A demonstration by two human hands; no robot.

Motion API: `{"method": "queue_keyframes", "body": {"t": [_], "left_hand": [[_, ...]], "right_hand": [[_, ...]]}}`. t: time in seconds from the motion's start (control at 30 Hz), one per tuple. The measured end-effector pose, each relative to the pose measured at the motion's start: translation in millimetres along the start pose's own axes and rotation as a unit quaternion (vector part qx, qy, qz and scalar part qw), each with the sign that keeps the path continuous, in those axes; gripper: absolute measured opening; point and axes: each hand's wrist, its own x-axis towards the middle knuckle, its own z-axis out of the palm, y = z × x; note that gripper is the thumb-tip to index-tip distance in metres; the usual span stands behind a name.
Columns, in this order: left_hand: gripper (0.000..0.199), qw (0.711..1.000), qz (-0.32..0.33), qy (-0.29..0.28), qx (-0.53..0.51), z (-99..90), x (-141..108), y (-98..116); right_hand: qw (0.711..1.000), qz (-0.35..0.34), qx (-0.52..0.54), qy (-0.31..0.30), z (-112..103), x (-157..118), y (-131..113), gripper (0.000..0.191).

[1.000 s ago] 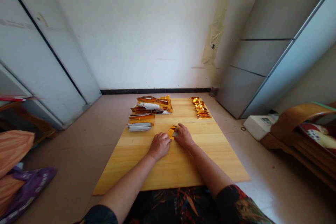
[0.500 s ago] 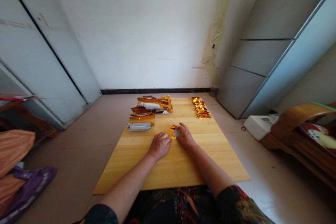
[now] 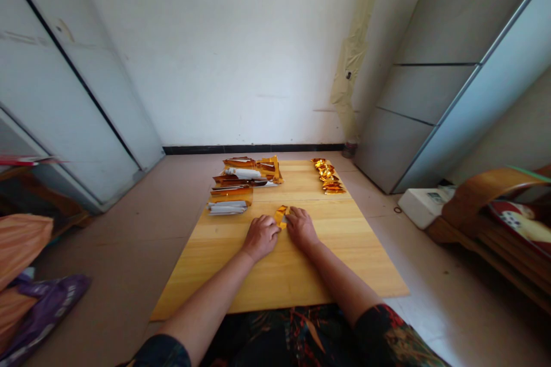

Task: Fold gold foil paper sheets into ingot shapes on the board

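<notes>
We see that the right hand (image 3: 302,229) has changed most since the earlier frame: its raised fingers are now lower and flatter, and they cover more of the pale part (image 3: 284,219) of the folded gold piece (image 3: 280,215). The left hand (image 3: 262,238) keeps almost the same place. Its fingers are bent and nearly closed, holding the near left edge of this piece. The right fingers are also bent and nearly closed, on the right side of the piece; we cannot tell exactly how the thumb grips. The piece lies between the fingertips of both hands, on the wooden table (image 3: 336,264).

For containers, we notice one white box (image 3: 419,207) on the floor, well to the right of the fingers, and one purple bag (image 3: 51,301) far to their left. We cannot tell what is inside either of them.

Now we count: two hands, one folded gold piece between them, and one white roll (image 3: 243,173), beyond the left fingers and somewhat to their left. Around the roll are brown and gold sheets (image 3: 241,192), and nearer to the left fingers is one pale stack (image 3: 228,207); their layers overlap too much for counting. Beyond the right fingers, and to their right, shiny gold packets (image 3: 326,170) make one row, several of them, overlapping, so we cannot give the exact number.
</notes>
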Motion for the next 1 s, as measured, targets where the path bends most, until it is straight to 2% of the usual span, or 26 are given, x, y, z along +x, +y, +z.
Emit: {"method": "queue_keyframes", "body": {"t": [0.13,0.33,0.47,0.67,0.8,1.0], "left_hand": [[0.021,0.998,0.017,0.0,-0.057,-0.4,8.3,-16.5],[0.016,0.989,0.024,-0.092,-0.115,3.9,24.1,-38.5],[0.019,0.985,0.009,-0.114,-0.127,7.1,24.6,-43.9],[0.029,0.987,0.025,-0.109,-0.114,7.2,19.9,-43.9],[0.027,0.987,0.02,-0.107,-0.114,6.9,21.4,-43.3],[0.027,0.981,0.036,-0.142,-0.124,3.7,27.8,-44.7]], "right_hand": [[0.999,-0.024,-0.024,-0.019,-7.7,-1.3,-6.6,0.024],[0.992,-0.02,-0.055,-0.114,-27.0,13.9,-4.2,0.025],[0.982,-0.074,-0.051,-0.167,-32.6,26.4,5.5,0.037],[0.978,-0.146,-0.037,-0.141,-28.1,24.5,15.5,0.028],[0.977,-0.17,-0.046,-0.116,-29.2,20.1,15.4,0.026],[0.969,-0.176,-0.09,-0.148,-37.8,21.2,8.0,0.026]]}}
